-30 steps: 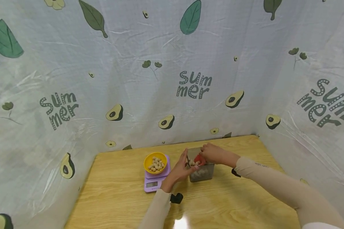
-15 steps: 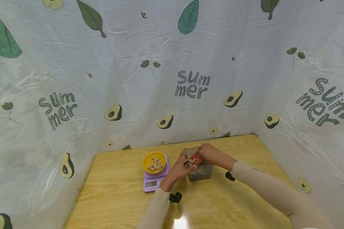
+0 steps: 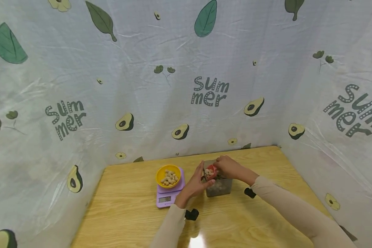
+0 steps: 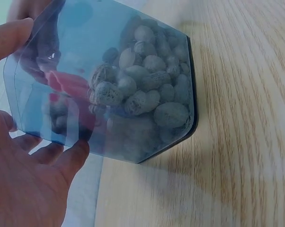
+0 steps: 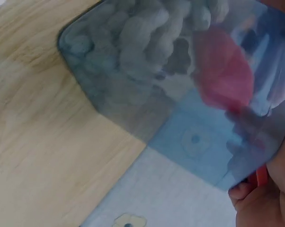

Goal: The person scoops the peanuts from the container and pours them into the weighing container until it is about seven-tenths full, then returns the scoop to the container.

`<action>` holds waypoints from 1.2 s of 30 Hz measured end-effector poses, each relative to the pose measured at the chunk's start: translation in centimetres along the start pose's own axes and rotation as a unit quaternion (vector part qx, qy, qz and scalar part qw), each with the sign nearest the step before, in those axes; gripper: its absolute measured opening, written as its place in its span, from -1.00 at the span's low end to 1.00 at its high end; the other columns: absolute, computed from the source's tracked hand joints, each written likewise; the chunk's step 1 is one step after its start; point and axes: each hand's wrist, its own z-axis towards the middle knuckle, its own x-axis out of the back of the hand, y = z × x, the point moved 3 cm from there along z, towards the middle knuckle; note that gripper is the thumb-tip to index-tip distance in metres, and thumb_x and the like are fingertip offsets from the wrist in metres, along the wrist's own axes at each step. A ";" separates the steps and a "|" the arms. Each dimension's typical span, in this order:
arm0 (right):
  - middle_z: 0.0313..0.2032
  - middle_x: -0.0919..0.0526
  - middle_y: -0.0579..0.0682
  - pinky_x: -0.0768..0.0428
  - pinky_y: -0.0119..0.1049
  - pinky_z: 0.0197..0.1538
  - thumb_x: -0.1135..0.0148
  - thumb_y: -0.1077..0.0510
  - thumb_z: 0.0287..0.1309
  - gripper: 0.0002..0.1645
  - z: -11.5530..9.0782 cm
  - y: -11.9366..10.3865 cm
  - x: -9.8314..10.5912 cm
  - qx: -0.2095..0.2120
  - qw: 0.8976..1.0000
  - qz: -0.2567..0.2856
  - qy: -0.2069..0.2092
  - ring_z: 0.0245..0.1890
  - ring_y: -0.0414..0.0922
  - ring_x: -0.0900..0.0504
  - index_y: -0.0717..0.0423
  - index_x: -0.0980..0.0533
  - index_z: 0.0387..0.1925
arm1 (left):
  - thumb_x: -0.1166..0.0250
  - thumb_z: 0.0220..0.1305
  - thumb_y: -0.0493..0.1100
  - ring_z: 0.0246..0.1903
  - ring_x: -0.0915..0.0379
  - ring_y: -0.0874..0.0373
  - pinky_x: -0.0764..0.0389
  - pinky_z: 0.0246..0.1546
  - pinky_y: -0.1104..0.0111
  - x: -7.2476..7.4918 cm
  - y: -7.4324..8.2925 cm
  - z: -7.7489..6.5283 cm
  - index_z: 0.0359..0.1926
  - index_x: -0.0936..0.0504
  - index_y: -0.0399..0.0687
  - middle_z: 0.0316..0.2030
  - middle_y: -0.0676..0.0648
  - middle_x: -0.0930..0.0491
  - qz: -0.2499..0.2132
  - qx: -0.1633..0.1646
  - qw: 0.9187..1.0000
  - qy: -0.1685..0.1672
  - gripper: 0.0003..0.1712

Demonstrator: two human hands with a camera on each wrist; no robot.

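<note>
Lower centre, my right grip [image 3: 230, 167] pinches red scoop [image 3: 214, 174], left grip [image 3: 194, 186] clasps container [image 3: 219, 188]; over-tilting the scoop could spill peanuts [image 3: 208, 172].

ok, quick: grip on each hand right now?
Left hand: closed around the bin, near its rim.
Right hand: closed, holding the scoop, peanuts in it.

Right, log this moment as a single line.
left hand: holds see-through bin | right hand: holds red scoop, peanuts in it, inside bin | yellow bowl: more peanuts, on purple scale
</note>
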 end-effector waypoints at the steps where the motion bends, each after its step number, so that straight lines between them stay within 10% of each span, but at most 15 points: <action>1: -0.42 -0.64 -0.02 -0.60 -0.15 -0.26 -0.37 0.21 0.15 -0.91 -0.2 0.2 0.0 -0.010 1.000 0.009 0.002 -0.40 -0.08 -0.60 0.09 -0.66 -0.27 | -0.16 0.21 0.46 0.51 0.07 -0.19 -0.26 0.41 -0.04 0.0 0.0 0.0 0.58 0.30 0.09 0.58 -0.15 0.26 -0.001 -0.001 1.000 0.000 0.21; 18: -0.36 -0.57 -0.03 -0.50 -0.22 -0.28 -0.18 0.17 0.32 -0.66 -3.4 1.1 0.7 -0.111 0.987 0.091 0.070 -0.37 -0.13 -0.50 0.18 -0.60 0.08 | -0.15 0.21 0.46 0.52 0.07 -0.16 -0.34 0.37 0.03 -0.1 -0.1 -0.2 0.58 0.33 0.05 0.58 -0.15 0.28 -0.009 0.002 1.000 -0.001 0.23; 36: -0.35 -0.55 -0.02 -0.51 -0.17 -0.24 -0.21 0.20 0.29 -0.68 -4.1 0.9 0.6 -0.098 0.987 0.061 0.116 -0.35 -0.10 -0.49 0.18 -0.60 0.05 | -0.12 0.20 0.50 0.51 0.04 -0.18 -0.29 0.40 0.00 -0.1 0.1 -0.1 0.58 0.31 0.02 0.58 -0.16 0.26 0.008 0.000 1.000 -0.008 0.24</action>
